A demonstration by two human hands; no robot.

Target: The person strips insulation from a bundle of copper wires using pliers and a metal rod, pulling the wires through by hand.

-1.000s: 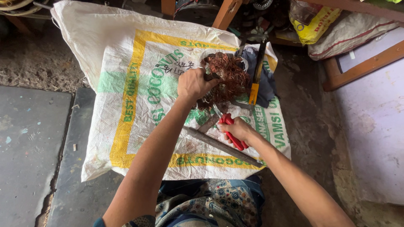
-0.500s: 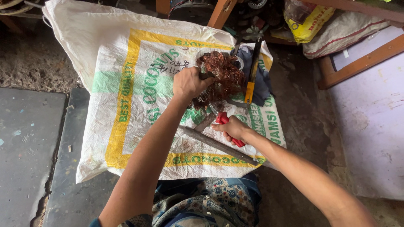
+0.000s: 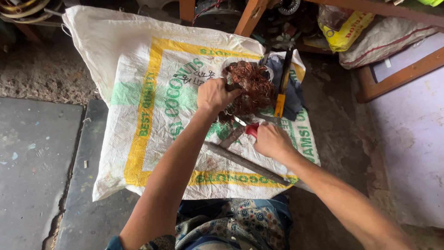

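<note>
A tangled bundle of copper wire [image 3: 252, 85] lies on a white woven sack [image 3: 152, 92] with yellow and green print. My left hand [image 3: 213, 95] grips the bundle's left side. My right hand [image 3: 272, 141] is closed around the red handles of a pair of cutters [image 3: 244, 127], whose metal jaws point up toward the wire. A long dark metal rod [image 3: 245, 163] lies diagonally on the sack under my right wrist.
A yellow-handled tool [image 3: 282, 90] rests on a dark blue cloth [image 3: 296, 95] right of the wire. Wooden legs [image 3: 252, 16], sacks [image 3: 370, 32] and a wooden frame [image 3: 397, 76] stand behind and to the right. Grey concrete slabs [image 3: 37, 162] lie left.
The view has shifted a little. My right hand has closed further over the red handles, hiding most of them. My left hand stays on the wire bundle.
</note>
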